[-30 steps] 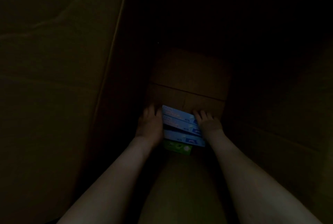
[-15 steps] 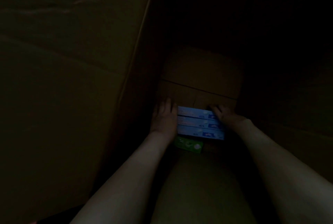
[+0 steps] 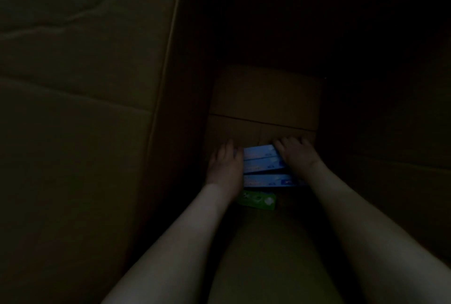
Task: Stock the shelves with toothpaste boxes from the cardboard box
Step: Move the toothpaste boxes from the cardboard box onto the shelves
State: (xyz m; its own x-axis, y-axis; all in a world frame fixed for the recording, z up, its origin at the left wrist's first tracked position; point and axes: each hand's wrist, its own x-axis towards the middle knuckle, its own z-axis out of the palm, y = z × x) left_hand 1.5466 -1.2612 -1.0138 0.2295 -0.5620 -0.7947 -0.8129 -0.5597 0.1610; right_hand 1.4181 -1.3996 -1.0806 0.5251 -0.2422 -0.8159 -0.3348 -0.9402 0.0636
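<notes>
Here, at the bottom of the cardboard box (image 3: pixel 264 98), I see three blue toothpaste boxes (image 3: pixel 264 165) lying flat, side by side, long sides touching. They lie between the two hands. The left hand (image 3: pixel 225 168) presses against their left ends, its fingers (image 3: pixel 223 151) stretched forward and flat along the short ends. The right hand (image 3: pixel 296 153) lies over the right ends of the two far boxes, its fingers (image 3: pixel 284 143) curled down on the far edge. So the two hands squeeze the pack from both sides; I cannot tell if the boxes are lifted or rest on the bottom.

The boxes are long and narrow, light blue, with small darker blue marks near the right end. The print is too dim to read. The nearest box sticks out more to the right than the other two.

Just beside the nearest blue box, closer to me, lies a green toothpaste box (image 3: pixel 258 200) with pale round marks; the left wrist covers its left end. No hand touches it, as far as I can see.

The cardboard box is deep and very dark inside. Its bottom flaps show a seam just beyond the fingers. A large flap (image 3: pixel 80 108) stands on the left, and both bare forearms reach down into the box.
</notes>
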